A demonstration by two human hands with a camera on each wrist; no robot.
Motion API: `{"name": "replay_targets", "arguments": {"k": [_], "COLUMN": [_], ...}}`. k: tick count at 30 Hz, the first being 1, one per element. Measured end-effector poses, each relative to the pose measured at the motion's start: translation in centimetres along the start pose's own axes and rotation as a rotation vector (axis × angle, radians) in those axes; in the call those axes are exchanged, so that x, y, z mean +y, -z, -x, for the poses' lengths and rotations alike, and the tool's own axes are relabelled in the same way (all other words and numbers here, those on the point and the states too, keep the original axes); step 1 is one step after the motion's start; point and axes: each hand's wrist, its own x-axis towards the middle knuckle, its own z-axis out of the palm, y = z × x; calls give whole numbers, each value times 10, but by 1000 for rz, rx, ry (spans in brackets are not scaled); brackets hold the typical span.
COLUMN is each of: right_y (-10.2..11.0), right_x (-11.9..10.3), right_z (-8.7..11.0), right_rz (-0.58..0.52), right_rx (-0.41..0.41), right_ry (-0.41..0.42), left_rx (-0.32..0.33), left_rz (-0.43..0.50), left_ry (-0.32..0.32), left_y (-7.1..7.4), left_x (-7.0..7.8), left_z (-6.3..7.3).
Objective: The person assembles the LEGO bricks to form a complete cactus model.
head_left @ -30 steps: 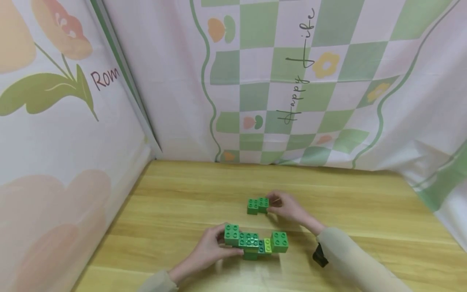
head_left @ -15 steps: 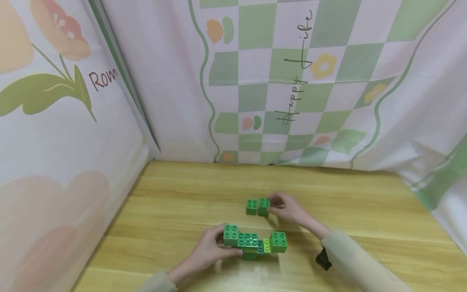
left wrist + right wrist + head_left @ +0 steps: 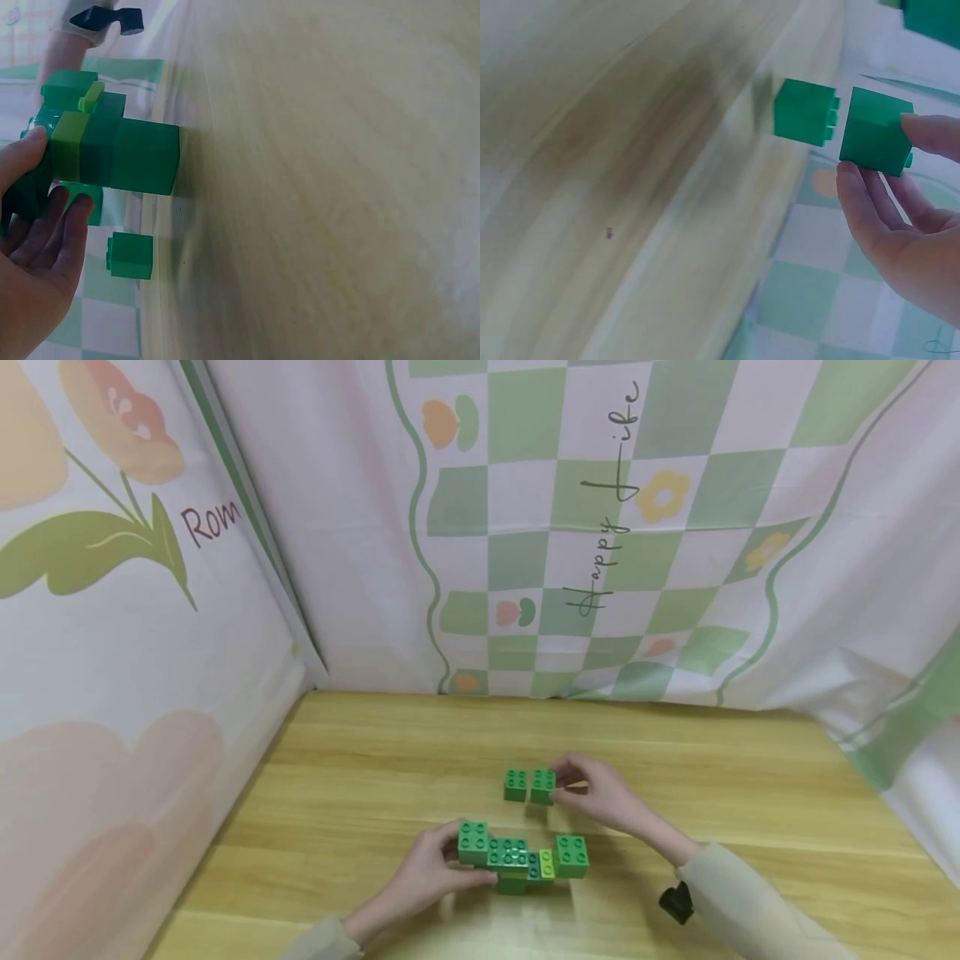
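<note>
My left hand [image 3: 431, 872] grips the left end of a built-up toy brick model [image 3: 508, 853], thumb on the near side. The model joins green, dark green and lime bricks, with a raised green block at each end. My right hand [image 3: 603, 789] pinches a green four-stud brick [image 3: 543, 785] between thumb and fingers. In the right wrist view that brick [image 3: 877, 131] hangs clear of the table. Another green brick [image 3: 515, 785] stands on the table just left of it, studs up. In the left wrist view the fingers [image 3: 71, 232] curl beneath the model [image 3: 112, 142].
The wooden table [image 3: 360, 777] runs back to a hanging cloth [image 3: 525, 560] with green checks. A printed cloth wall [image 3: 150, 677] closes the left side. A black device [image 3: 677, 903] is strapped by my right sleeve [image 3: 750, 902].
The pinched brick has come away from beside the other green brick, lifting and shifting slightly right, leaving a gap. My left hand holds the model in about the same place.
</note>
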Motion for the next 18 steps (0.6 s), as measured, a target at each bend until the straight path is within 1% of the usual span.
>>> {"name": "replay_targets", "arguments": {"k": [3, 8, 14, 18], "right_y": [2, 5, 5, 6], "right_x": [-7, -19, -29, -35], "right_z": [4, 10, 17, 21], "right_rz": [-5, -9, 0, 2], "right_rx": [1, -3, -11, -21], "right_ry": [2, 44, 68, 84], "left_rx": [4, 6, 6, 5], "left_rz": [2, 9, -6, -17], "left_ry": [5, 1, 14, 8], "left_y": [0, -1, -1, -1], "left_x": [1, 1, 0, -1], "left_z": [0, 0, 0, 0]}}
